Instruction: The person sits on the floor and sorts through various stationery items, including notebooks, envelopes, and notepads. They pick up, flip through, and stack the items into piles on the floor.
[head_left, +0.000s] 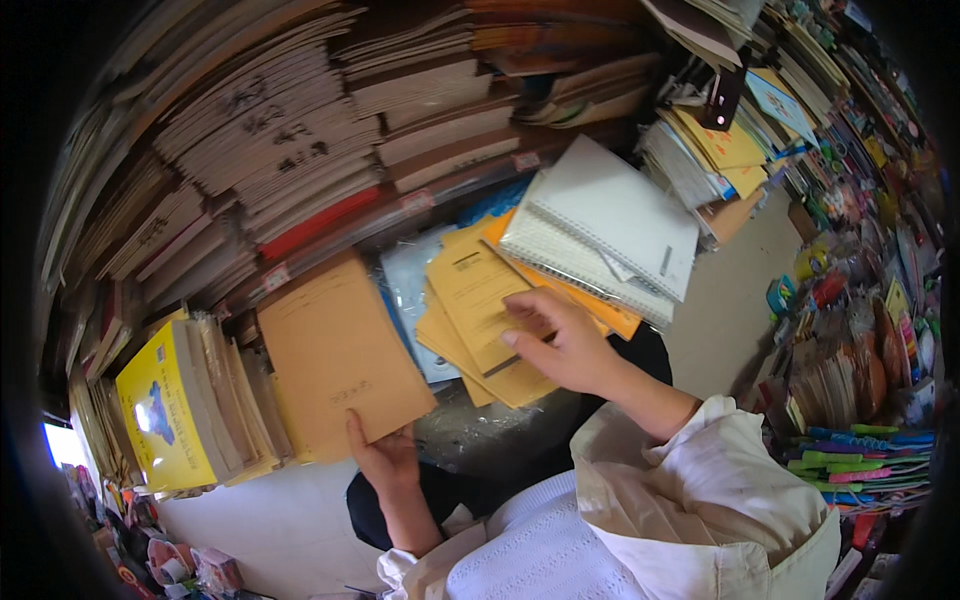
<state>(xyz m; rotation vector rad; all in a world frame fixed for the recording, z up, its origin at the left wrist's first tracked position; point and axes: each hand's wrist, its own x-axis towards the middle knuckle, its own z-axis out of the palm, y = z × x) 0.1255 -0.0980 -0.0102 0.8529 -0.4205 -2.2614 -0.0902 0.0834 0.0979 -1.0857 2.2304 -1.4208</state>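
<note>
My left hand (386, 459) grips the lower edge of a tan kraft-paper booklet (341, 352), thumb on top and fingers underneath. Over a pile of yellow-tan booklets, my right hand (570, 341) hovers or lightly rests, thumb and fingers apart with nothing between them; contact is hard to tell. The top yellow booklet (480, 300) bears printed writing. Clear plastic packaging (420, 300) lies between the kraft booklet and this pile. To the right, white spiral-bound notebooks (615, 217) lie on an orange booklet (622, 321).
Shelves ahead hold tall paper stacks (277, 127). A row of books with a yellow cover (165, 412) stands at left. More booklets (712, 150) are piled upper right. Colourful goods (855, 457) line the right side. Pale floor (277, 517) shows below.
</note>
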